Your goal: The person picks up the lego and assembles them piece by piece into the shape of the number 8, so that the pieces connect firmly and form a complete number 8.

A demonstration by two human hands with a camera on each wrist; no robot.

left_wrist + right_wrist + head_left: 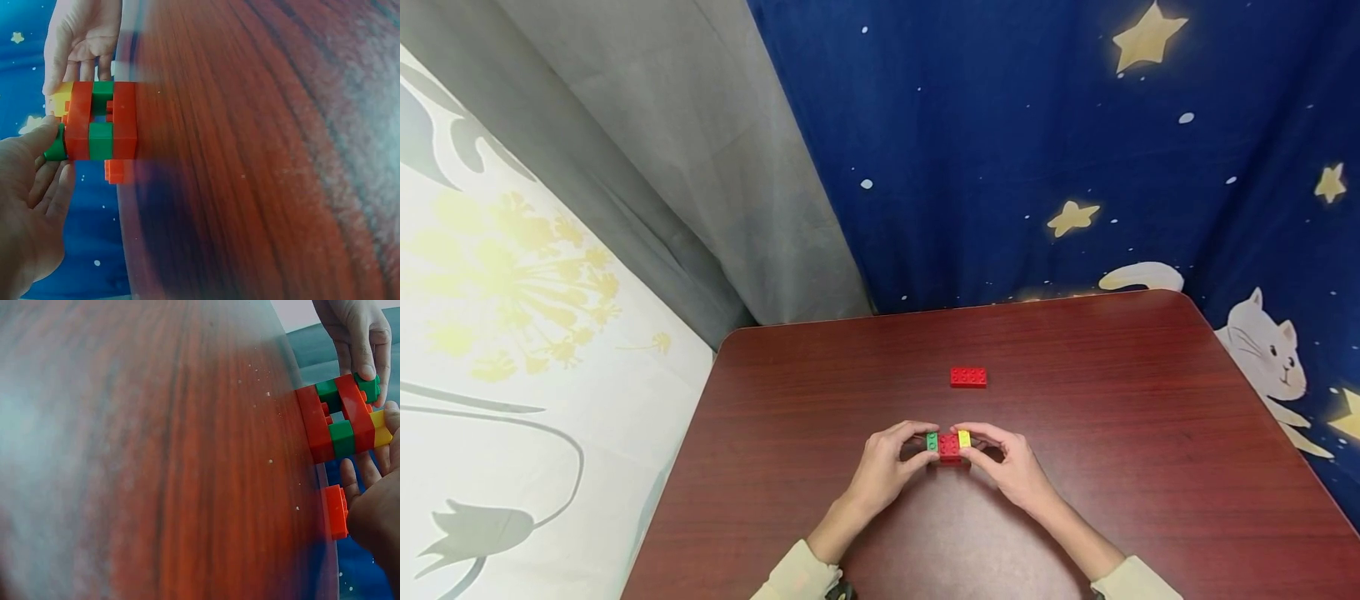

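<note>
A small stack of toy building bricks stands on the table between both hands. Its lower red brick carries two green bricks with a gap between them, and an upper red brick lies across these. On top, a green brick sits at the left end and a yellow brick at the right, with bare red studs in between. My left hand pinches the top green brick between thumb and fingers. From the other side, my right hand pinches the yellow brick.
A loose red brick with two rows of studs lies on the brown wooden table, beyond the stack. Behind the table's far edge hang a grey curtain and a blue starry curtain.
</note>
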